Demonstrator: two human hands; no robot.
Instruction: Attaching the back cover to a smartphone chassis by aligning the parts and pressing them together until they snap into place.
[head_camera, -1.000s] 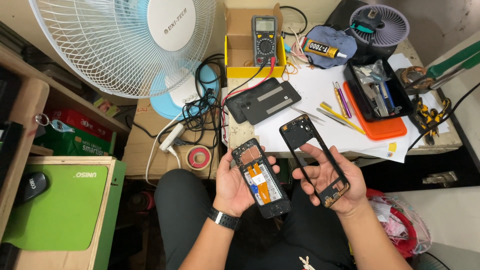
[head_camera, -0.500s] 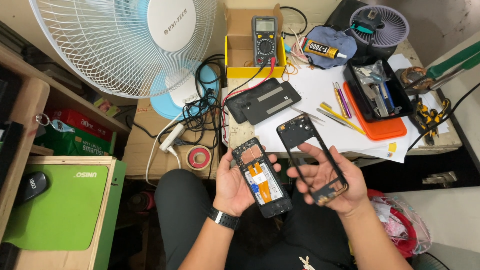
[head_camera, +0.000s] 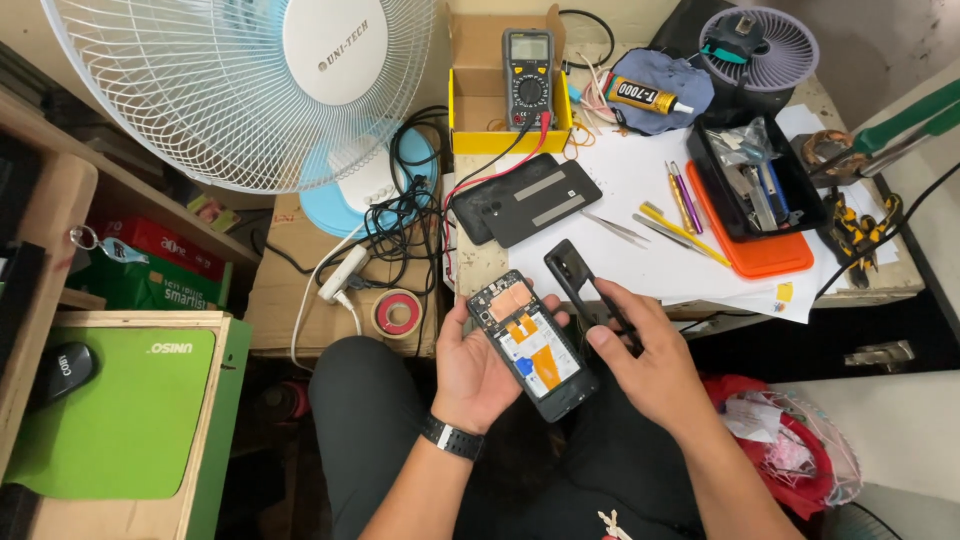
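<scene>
Black and gutted, the opened phone (head_camera: 533, 345) lies cradled in my left hand (head_camera: 478, 372) just below the desk edge (head_camera: 640, 300), innards facing up. Its long axis runs diagonally, camera end toward the desk. My right hand (head_camera: 640, 365) pinches the plastic frame (head_camera: 585, 285) beside it, tilted edge-on. I judge this the frame-fitting step; next calls for squaring the frame with the phone.

Yellow cardboard box (head_camera: 508, 112) open at the desk's back edge, a multimeter (head_camera: 527, 66) in it with a small grey screen (head_camera: 527, 46). Glue tube (head_camera: 647, 97) with a yellow-and-black label lies on a blue cloth right of it. Red box (head_camera: 165, 243) and green box (head_camera: 155, 288) sit on the shelf left.
</scene>
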